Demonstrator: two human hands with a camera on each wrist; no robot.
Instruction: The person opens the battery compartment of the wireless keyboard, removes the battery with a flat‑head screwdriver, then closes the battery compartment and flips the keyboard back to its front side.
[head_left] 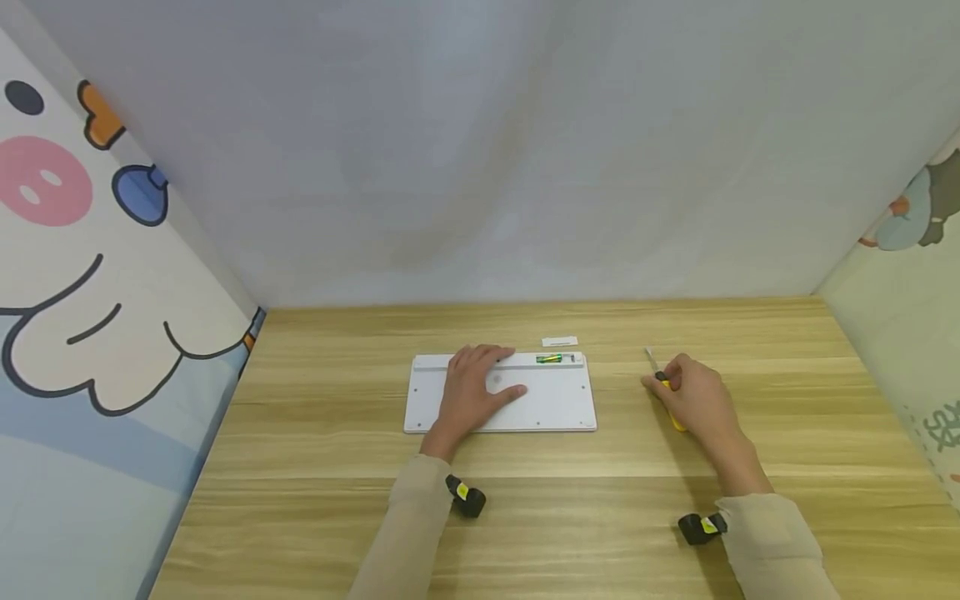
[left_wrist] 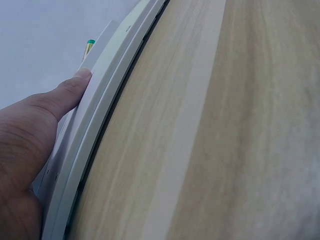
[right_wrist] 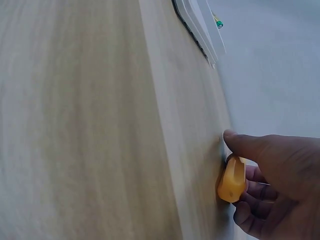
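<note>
A white keyboard (head_left: 540, 408) lies face down on the table, its battery slot uncovered along the far edge. A green and gold battery (head_left: 549, 359) shows at that slot; its end rises above the ridge in the left wrist view. My left hand (head_left: 470, 392) rests on the keyboard's left half, fingers toward the far edge and thumb spread on the back panel. To the right, my right hand (head_left: 701, 400) pinches a screwdriver (right_wrist: 232, 182) with a yellow handle, low at the tabletop. Its metal shaft points away from me. The small white battery cover (head_left: 559, 342) lies just beyond the keyboard.
The wood-grain table (head_left: 315, 517) meets a pale wall covering (head_left: 480, 167) at the back. Printed cartoon panels stand on the left (head_left: 82, 333) and right. Each wrist carries a small black camera (head_left: 468, 498).
</note>
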